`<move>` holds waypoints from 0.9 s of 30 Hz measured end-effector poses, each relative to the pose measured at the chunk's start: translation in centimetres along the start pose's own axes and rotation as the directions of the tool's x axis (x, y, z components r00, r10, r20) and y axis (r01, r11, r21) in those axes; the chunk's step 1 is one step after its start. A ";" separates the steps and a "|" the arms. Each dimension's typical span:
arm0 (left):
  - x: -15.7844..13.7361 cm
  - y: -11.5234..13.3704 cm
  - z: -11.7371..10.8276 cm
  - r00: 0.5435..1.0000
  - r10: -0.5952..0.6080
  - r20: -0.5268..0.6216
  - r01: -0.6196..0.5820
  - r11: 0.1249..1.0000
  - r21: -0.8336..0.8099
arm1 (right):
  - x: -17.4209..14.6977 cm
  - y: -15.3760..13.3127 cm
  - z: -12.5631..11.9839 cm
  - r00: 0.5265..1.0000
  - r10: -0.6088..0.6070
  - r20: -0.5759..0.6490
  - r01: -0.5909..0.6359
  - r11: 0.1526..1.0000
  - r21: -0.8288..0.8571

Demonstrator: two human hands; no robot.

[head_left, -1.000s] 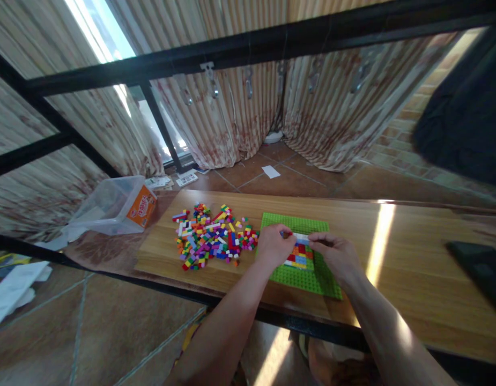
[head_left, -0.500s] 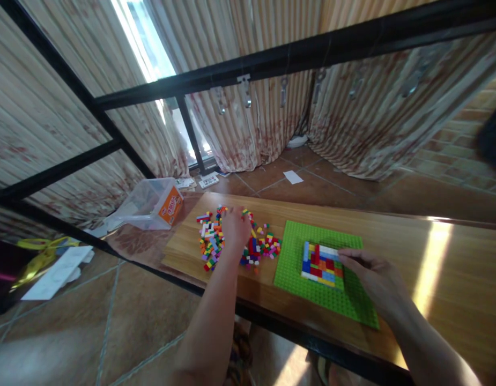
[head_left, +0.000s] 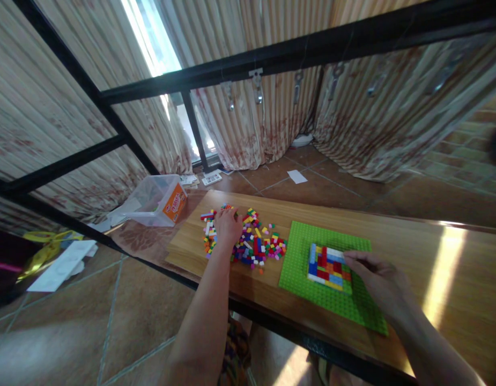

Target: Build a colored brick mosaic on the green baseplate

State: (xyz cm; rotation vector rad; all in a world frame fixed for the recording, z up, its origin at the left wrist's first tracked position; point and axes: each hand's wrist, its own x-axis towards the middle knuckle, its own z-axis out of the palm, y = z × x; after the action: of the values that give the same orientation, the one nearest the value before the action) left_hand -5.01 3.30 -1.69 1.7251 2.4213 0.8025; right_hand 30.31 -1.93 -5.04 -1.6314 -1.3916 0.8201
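Observation:
A pile of small coloured bricks [head_left: 256,244] lies on the wooden table [head_left: 412,257]. My left hand [head_left: 227,226] rests on the left part of that pile, fingers curled down among the bricks; whether it holds one is hidden. To the right lies a green baseplate [head_left: 332,300] with a flat patch of red, blue, yellow, orange and white bricks [head_left: 327,265] built on it. My right hand [head_left: 374,276] sits on the plate at the right edge of that patch, fingertips touching it.
A clear plastic tub with an orange label [head_left: 159,201] lies on its side at the table's left end. Black metal bars [head_left: 272,56] cross above the table. Curtains hang behind. Papers [head_left: 60,265] lie on the tiled floor at left.
My left hand left the baseplate and went left into the brick pile, shifting slightly further left there. My right hand stayed at the built patch. The camera view swung left.

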 end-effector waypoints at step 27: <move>-8.4 10.1 -0.1 0.582 0.516 0.628 0.553 0.315 -0.771 | -3.8 -6.9 3.4 0.891 -0.448 0.075 0.441 0.893 0.093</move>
State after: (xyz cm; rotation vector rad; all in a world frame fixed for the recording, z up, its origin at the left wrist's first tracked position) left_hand 6.79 -1.89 0.81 1.0316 0.8161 0.8386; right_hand 23.59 -4.70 -0.51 -1.1580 -1.6971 0.6694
